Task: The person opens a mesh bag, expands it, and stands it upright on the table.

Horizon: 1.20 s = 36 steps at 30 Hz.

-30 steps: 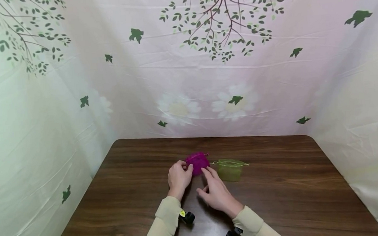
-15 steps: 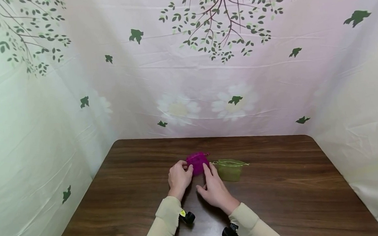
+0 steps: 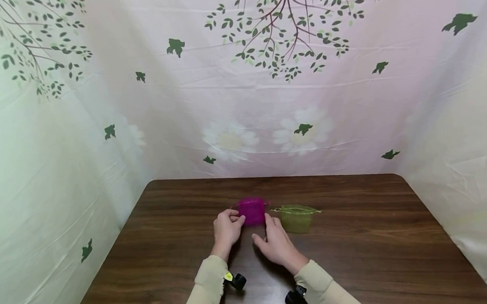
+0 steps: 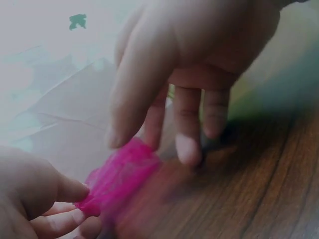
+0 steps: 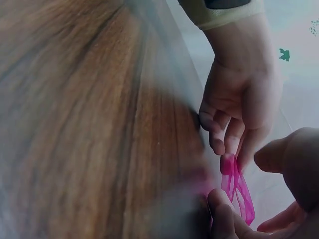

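A small magenta drawstring pouch [image 3: 252, 212] of sheer fabric lies on the wooden table. My left hand [image 3: 226, 230] pinches its left edge between thumb and fingers; the left wrist view shows the pouch [image 4: 122, 174] coming out of that grip. On the opposite side, my right hand [image 3: 277, 243] has its fingers extended and its thumb spread apart, the index fingertip at the pouch's right edge. From the right wrist, the pouch [image 5: 238, 191] looks thin and slightly raised between both hands. A green drawstring pouch [image 3: 296, 219] lies flat just right of the magenta one.
The dark brown wooden table [image 3: 370, 237] has rounded far corners. Behind and beside it hangs a pale cloth backdrop [image 3: 261, 99] printed with leaves, birds and flowers. Each wrist carries a small black camera.
The magenta pouch has shifted slightly left and now lies straighter, with drawstring showing at its left. My left hand moved left with it; my right index finger moved to its right edge.
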Motion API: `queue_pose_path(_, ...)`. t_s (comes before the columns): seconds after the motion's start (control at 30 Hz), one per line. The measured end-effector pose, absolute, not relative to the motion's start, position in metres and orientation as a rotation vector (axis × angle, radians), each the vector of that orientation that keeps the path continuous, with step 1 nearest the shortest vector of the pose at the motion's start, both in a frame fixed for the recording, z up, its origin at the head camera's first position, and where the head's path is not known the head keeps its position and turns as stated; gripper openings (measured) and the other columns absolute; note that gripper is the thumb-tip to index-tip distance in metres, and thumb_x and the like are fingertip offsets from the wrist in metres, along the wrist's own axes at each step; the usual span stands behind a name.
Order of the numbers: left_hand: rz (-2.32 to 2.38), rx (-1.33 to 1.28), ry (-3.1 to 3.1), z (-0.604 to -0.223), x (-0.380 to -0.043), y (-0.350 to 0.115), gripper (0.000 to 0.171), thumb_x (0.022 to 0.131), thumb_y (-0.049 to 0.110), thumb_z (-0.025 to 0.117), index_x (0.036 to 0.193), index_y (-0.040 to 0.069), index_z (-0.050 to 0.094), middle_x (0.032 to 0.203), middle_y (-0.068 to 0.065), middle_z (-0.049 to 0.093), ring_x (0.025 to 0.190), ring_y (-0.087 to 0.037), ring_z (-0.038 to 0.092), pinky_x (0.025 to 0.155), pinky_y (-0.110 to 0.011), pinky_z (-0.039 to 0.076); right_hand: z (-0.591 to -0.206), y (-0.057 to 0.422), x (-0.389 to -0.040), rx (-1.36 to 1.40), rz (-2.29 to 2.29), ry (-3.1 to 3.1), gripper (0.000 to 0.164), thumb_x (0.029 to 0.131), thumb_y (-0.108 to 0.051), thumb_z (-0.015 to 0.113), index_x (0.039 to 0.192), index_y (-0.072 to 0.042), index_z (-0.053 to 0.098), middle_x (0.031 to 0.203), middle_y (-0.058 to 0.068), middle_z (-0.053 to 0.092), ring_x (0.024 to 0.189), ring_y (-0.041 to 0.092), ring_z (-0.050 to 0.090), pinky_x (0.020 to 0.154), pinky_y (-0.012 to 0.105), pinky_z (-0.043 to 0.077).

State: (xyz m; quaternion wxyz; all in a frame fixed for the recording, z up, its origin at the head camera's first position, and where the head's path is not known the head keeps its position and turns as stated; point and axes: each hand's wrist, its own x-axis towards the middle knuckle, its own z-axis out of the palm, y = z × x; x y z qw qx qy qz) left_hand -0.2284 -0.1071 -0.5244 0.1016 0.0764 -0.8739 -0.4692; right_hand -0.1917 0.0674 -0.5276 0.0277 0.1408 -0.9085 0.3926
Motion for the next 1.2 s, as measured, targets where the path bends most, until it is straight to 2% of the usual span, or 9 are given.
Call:
queue_pose_path(0.07, -1.429, 0.220, -2.578, -0.524, -0.227, -0.112, 0.024, 0.092, 0.016, 0.081, 0.110, 0.001, 0.076, 0.089, -0.007, 0.079, 0.080, -0.020, 0.076, 0.079, -0.041, 0.059, -0.529, 0.066, -0.193, 0.423, 1.203, -2.780, 0.068, 0.101, -0.023, 0.069, 0.149, 0.017, 0.041, 0.132, 0.031, 0.056, 0.088, 0.017, 0.065, 0.085, 0.041, 0.057)
queue_pose_path(0.17, -1.466, 0.192, -2.584, -0.525, -0.226, -0.118, 0.024, 0.092, 0.014, 0.081, 0.113, 0.002, 0.076, 0.090, -0.006, 0.079, 0.082, -0.019, 0.075, 0.079, -0.039, 0.059, -0.528, 0.064, -0.196, 0.421, 1.185, -2.741, 0.040, 0.102, -0.018, 0.066, 0.126, 0.014, 0.059, 0.107, 0.022, 0.062, 0.093, 0.026, 0.062, 0.083, 0.045, 0.055)
queue_pose_path(0.27, -1.482, 0.138, -2.601, -0.526, -0.224, -0.124, 0.023, 0.093, 0.011, 0.080, 0.114, 0.005, 0.076, 0.092, -0.006, 0.079, 0.090, -0.022, 0.074, 0.083, -0.042, 0.058, -0.525, 0.064, -0.198, 0.419, 1.214, -2.745, 0.027, 0.103, -0.016, 0.063, 0.113, 0.009, 0.063, 0.092, 0.011, 0.058, 0.087, 0.025, 0.061, 0.080, 0.045, 0.053)
queue_pose_path(0.43, -1.515, 0.075, -2.637, -0.524, -0.220, -0.130, 0.025, 0.094, 0.007, 0.079, 0.119, 0.007, 0.074, 0.097, -0.006, 0.079, 0.094, -0.023, 0.073, 0.088, -0.046, 0.056, -0.522, 0.064, -0.199, 0.382, 1.315, -2.782, 0.047, 0.105, -0.015, 0.059, 0.137, 0.020, 0.053, 0.101, 0.013, 0.061, 0.093, 0.028, 0.067, 0.096, 0.052, 0.053)
queue_pose_path(0.5, -1.527, 0.064, -2.647, -0.523, -0.219, -0.132, 0.028, 0.094, 0.006, 0.079, 0.121, 0.006, 0.073, 0.100, -0.007, 0.079, 0.092, -0.022, 0.074, 0.087, -0.044, 0.058, -0.522, 0.064, -0.199, 0.371, 1.334, -2.770, 0.047, 0.105, -0.014, 0.059, 0.139, 0.018, 0.052, 0.106, 0.015, 0.062, 0.095, 0.027, 0.066, 0.098, 0.052, 0.052)
queue_pose_path(0.67, -1.527, 0.002, -2.643, -0.519, -0.216, -0.136, 0.034, 0.094, 0.003, 0.078, 0.127, 0.004, 0.071, 0.103, -0.010, 0.079, 0.091, -0.022, 0.076, 0.085, -0.042, 0.060, -0.523, 0.061, -0.200, 0.369, 1.367, -2.680, 0.043, 0.104, -0.011, 0.059, 0.139, 0.015, 0.054, 0.112, 0.016, 0.061, 0.087, 0.017, 0.067, 0.094, 0.045, 0.055)
queue_pose_path(0.83, -1.475, -0.040, -2.618, -0.518, -0.212, -0.137, 0.028, 0.096, 0.005, 0.075, 0.125, 0.008, 0.074, 0.110, -0.008, 0.078, 0.100, -0.024, 0.074, 0.090, -0.044, 0.059, -0.523, 0.060, -0.198, 0.386, 1.354, -2.605, 0.041, 0.104, -0.007, 0.058, 0.138, 0.015, 0.055, 0.115, 0.019, 0.064, 0.080, 0.010, 0.068, 0.090, 0.041, 0.057)
queue_pose_path(1.07, -1.422, -0.043, -2.548, -0.519, -0.210, -0.140, 0.018, 0.096, 0.010, 0.077, 0.113, 0.010, 0.082, 0.112, -0.008, 0.079, 0.103, -0.024, 0.075, 0.091, -0.046, 0.059, -0.523, 0.060, -0.196, 0.380, 1.299, -2.551, 0.035, 0.104, -0.004, 0.059, 0.134, 0.013, 0.060, 0.114, 0.017, 0.066, 0.087, 0.016, 0.071, 0.095, 0.046, 0.055)
queue_pose_path(1.2, -1.420, -0.048, -2.545, -0.520, -0.209, -0.142, 0.013, 0.092, 0.011, 0.082, 0.104, 0.011, 0.084, 0.107, -0.006, 0.080, 0.102, -0.024, 0.074, 0.087, -0.044, 0.059, -0.524, 0.061, -0.195, 0.339, 1.265, -2.513, 0.026, 0.102, -0.003, 0.060, 0.125, 0.007, 0.067, 0.100, 0.008, 0.068, 0.092, 0.023, 0.070, 0.092, 0.046, 0.055)
